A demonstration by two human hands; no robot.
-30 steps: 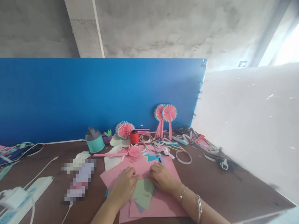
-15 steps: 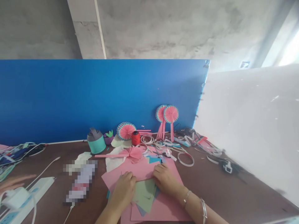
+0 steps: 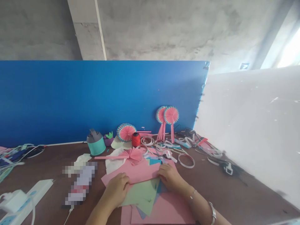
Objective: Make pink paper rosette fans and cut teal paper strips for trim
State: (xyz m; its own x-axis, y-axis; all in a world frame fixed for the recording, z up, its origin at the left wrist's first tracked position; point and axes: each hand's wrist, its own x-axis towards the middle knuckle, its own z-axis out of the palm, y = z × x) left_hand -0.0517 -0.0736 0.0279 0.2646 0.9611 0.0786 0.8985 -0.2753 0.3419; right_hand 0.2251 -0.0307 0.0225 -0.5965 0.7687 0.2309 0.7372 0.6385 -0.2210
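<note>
A pink paper sheet [image 3: 144,173] lies across the pile, its near edge turned in a straight line between my two hands. My left hand [image 3: 118,187] is closed on the left end of that edge, thumb and fingers pressed together. At the right end, my right hand [image 3: 170,176] pinches the same edge, its fingers curled over the top. Below the edge, light green paper [image 3: 140,195] sticks out, lying over more pink paper [image 3: 173,209]. A pleated pink paper fan [image 3: 132,154] with a long pink handle rests just beyond the sheet.
Behind are a red thread spool [image 3: 136,139], finished round fans [image 3: 171,115] against the blue partition [image 3: 93,93], and a teal-grey container [image 3: 96,143]. Rolls of white tape [image 3: 186,160] and paper scraps spread right. A power strip [image 3: 30,200] and a blurred phone-like object [image 3: 81,184] lie left.
My hands have moved apart along the pink sheet's edge, left hand leftward and right hand rightward. More green paper shows between them. Another person's hand at the far left has left the view.
</note>
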